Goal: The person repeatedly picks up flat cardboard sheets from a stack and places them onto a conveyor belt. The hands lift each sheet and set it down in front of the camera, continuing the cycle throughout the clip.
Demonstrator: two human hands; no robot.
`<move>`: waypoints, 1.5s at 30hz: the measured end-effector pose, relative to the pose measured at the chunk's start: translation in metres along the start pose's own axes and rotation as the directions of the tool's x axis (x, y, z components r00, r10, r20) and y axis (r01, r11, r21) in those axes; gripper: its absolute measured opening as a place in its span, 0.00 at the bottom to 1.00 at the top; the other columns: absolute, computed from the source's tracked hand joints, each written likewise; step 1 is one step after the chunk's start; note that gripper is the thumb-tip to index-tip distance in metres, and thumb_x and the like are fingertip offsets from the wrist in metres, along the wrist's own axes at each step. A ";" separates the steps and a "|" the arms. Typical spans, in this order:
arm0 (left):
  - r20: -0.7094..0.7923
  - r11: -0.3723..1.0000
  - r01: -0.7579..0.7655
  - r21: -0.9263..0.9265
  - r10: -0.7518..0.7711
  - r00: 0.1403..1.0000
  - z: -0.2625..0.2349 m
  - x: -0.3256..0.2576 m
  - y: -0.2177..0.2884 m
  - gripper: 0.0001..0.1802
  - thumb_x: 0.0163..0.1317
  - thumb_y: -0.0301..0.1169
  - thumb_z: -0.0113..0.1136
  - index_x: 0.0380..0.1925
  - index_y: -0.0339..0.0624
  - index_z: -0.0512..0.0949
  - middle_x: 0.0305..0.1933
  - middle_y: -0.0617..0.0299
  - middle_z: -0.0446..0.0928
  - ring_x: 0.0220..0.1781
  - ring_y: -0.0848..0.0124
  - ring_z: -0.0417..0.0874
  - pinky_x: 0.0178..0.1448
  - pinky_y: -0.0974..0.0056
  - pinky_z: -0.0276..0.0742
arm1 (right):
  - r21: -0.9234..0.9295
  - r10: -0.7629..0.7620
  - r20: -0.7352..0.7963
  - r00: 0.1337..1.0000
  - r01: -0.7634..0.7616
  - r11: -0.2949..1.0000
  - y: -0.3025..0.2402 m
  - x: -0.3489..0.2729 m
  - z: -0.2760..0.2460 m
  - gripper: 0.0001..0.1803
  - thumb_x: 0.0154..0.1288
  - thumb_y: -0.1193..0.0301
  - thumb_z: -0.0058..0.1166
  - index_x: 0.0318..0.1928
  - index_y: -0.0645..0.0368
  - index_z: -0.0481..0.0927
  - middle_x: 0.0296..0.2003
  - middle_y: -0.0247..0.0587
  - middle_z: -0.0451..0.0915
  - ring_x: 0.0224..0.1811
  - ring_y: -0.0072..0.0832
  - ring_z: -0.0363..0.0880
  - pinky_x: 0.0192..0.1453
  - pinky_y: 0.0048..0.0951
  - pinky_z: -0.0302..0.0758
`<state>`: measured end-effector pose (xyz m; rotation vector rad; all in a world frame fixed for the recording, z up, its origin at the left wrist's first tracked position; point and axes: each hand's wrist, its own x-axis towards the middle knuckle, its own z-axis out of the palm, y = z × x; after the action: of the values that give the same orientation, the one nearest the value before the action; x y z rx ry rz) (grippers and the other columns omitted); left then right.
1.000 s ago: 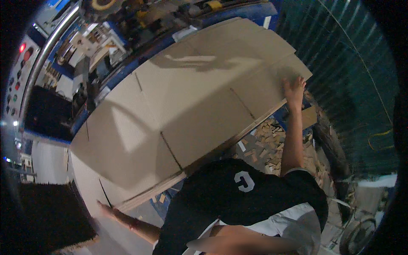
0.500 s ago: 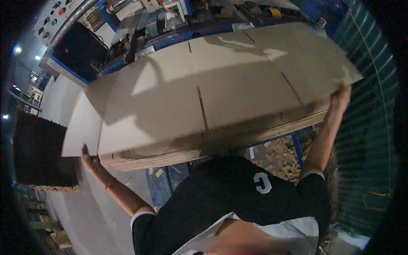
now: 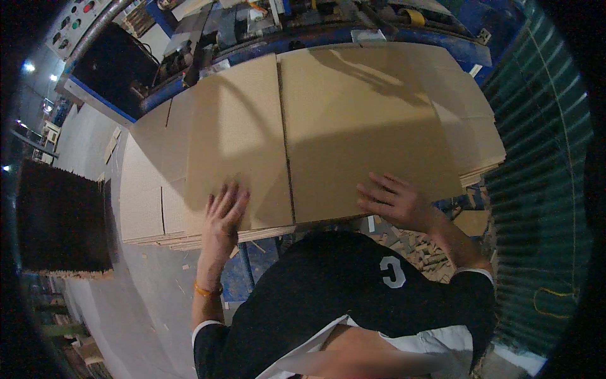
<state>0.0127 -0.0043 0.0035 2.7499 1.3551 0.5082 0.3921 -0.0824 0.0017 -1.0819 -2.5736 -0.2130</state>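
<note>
A folded cardboard sheet [image 3: 353,139] lies on a stack of flat, slotted cardboard sheets [image 3: 142,189]. Its two panels are turned inward and meet at a narrow dark gap near the middle. My left hand [image 3: 224,211] rests with spread fingers on the left panel, near its front edge. On the right panel lies my right hand [image 3: 398,202], fingers apart, a bit blurred. Neither hand grips anything. Beneath the folded sheet, the stack sticks out on the left and on the right.
A machine with a blue frame [image 3: 328,44] runs behind the stack, with a button panel [image 3: 76,25] at far left. A dark block of stacked board [image 3: 63,218] stands left. Cardboard scraps [image 3: 429,252] lie below right. Green corrugated sheeting [image 3: 543,151] lines the right side.
Both hands have moved inward from the outer ends of the top sheet. Its end panels, flat before, are now folded over toward the middle, and the hands have let go of the edges.
</note>
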 end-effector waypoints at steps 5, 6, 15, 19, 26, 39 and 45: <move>0.032 0.999 -0.017 0.032 0.016 0.999 0.002 0.014 -0.006 0.28 0.54 0.23 0.52 0.57 0.51 0.69 0.64 0.55 0.63 0.67 0.55 0.60 0.67 0.47 0.55 | 0.058 0.059 0.100 0.993 -0.065 0.996 0.027 0.002 0.015 0.27 0.53 0.59 0.56 0.54 0.51 0.72 0.59 0.40 0.67 0.62 0.41 0.64 0.63 0.43 0.63; 0.027 0.999 -0.018 0.050 0.017 0.999 0.003 0.018 -0.010 0.28 0.54 0.23 0.53 0.58 0.51 0.68 0.64 0.54 0.63 0.67 0.55 0.60 0.67 0.47 0.55 | 0.073 0.061 0.109 0.992 -0.069 0.995 0.035 0.005 0.018 0.28 0.54 0.56 0.55 0.55 0.52 0.71 0.60 0.41 0.66 0.63 0.41 0.62 0.64 0.44 0.61; -0.157 1.000 -0.020 -0.018 0.017 0.987 0.018 0.111 -0.065 0.37 0.47 0.23 0.60 0.61 0.49 0.63 0.63 0.52 0.62 0.64 0.54 0.63 0.66 0.54 0.60 | -0.108 0.201 0.146 0.969 -0.186 0.977 0.133 0.073 0.039 0.39 0.54 0.42 0.48 0.61 0.51 0.64 0.64 0.41 0.60 0.66 0.42 0.56 0.67 0.47 0.53; -0.229 0.998 -0.061 0.033 0.067 0.971 0.042 0.167 -0.093 0.36 0.49 0.24 0.59 0.61 0.49 0.62 0.63 0.53 0.62 0.65 0.54 0.62 0.65 0.57 0.61 | -0.077 0.300 0.184 0.936 -0.290 0.954 0.177 0.106 0.049 0.42 0.53 0.38 0.46 0.63 0.49 0.63 0.64 0.39 0.58 0.66 0.40 0.56 0.67 0.48 0.53; -0.251 0.925 0.170 0.340 -0.085 0.964 0.073 0.231 -0.118 0.33 0.57 0.33 0.53 0.64 0.52 0.57 0.64 0.52 0.61 0.67 0.57 0.58 0.64 0.43 0.57 | -0.227 0.604 0.235 0.761 -0.562 0.796 0.210 0.139 0.064 0.35 0.58 0.41 0.41 0.64 0.38 0.60 0.70 0.24 0.38 0.70 0.35 0.44 0.67 0.54 0.50; -0.677 0.756 0.649 -0.091 -0.525 0.516 0.021 0.074 -0.100 0.44 0.52 0.34 0.57 0.64 0.30 0.45 0.68 0.36 0.47 0.71 0.43 0.43 0.68 0.41 0.42 | -0.088 0.737 0.166 0.655 -0.735 0.673 0.153 0.119 0.081 0.41 0.63 0.47 0.40 0.68 0.56 0.45 0.66 0.55 0.49 0.69 0.47 0.46 0.67 0.46 0.53; -0.440 0.161 0.822 -0.546 -0.890 -0.118 0.024 -0.021 -0.115 0.48 0.52 0.42 0.57 0.61 0.19 0.44 0.65 0.25 0.43 0.69 0.35 0.41 0.70 0.44 0.39 | -0.049 0.687 0.288 0.667 -0.706 0.706 0.180 0.150 0.087 0.39 0.62 0.48 0.42 0.66 0.60 0.53 0.64 0.65 0.51 0.68 0.54 0.48 0.68 0.47 0.49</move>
<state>-0.0801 0.0532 -0.0454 0.7639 2.7132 1.4193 0.4007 0.1664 -0.0235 -2.1064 -2.1350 0.2461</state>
